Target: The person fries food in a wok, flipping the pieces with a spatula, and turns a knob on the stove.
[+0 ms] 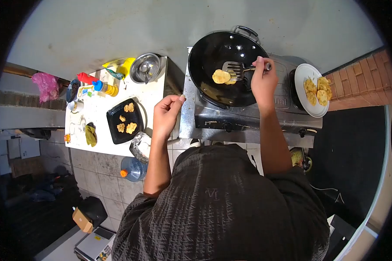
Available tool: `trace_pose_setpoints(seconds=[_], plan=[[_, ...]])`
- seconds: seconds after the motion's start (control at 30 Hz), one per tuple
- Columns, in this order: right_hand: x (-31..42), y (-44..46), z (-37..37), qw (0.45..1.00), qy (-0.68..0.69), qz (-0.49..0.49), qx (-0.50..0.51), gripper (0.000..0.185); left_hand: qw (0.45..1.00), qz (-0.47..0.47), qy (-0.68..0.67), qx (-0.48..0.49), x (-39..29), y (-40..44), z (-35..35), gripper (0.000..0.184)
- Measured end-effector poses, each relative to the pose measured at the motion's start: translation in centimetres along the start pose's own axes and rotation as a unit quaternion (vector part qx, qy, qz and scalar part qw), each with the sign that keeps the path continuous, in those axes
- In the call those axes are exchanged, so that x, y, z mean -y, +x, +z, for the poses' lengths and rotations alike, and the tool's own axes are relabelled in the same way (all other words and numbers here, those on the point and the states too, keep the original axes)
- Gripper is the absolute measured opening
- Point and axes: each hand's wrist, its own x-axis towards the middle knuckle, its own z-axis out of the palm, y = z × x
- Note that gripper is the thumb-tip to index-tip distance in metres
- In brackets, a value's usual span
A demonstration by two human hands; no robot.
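Gripping spatula point(244, 70) | right hand point(264, 82) clamped around it | left hand point(165, 115) curled, fingertips together

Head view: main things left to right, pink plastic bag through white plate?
Pink plastic bag → black square plate → left hand → black wok → white plate.
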Motion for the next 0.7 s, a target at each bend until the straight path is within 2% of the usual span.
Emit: trace_pose_setpoints(seconds=[0.2,0.27,0.37,0.47,0.7], plan=[[0.4,-0.8,-0.3,0.996,0.061,-0.027,0.066,0.017,1.000,0.000,0.003,0.004,0.1,0.2,0.1,0.013],[0.7,-0.9,-0.8,0.994,0.034,-0.019,0.098,0.013,1.000,0.008,-0.011,0.010,-0.2,0.1,0.6,0.013],[0.4,-1.3,-0.9,0.984,0.026,-0.092,0.150,0.010,1.000,0.008,-0.012,0.019,0.3,0.0,0.7,0.013],[-0.4,-1.3,-0.7,0.978,0.052,-0.098,0.175,0.008,1.000,0.013,-0.012,0.020,0.4,0.2,0.9,0.013],[-0.2,-1.0,-1.5,0.977,0.105,-0.038,0.183,0.008,0.999,0.028,-0.007,0.022,0.8,0.7,0.9,0.014]])
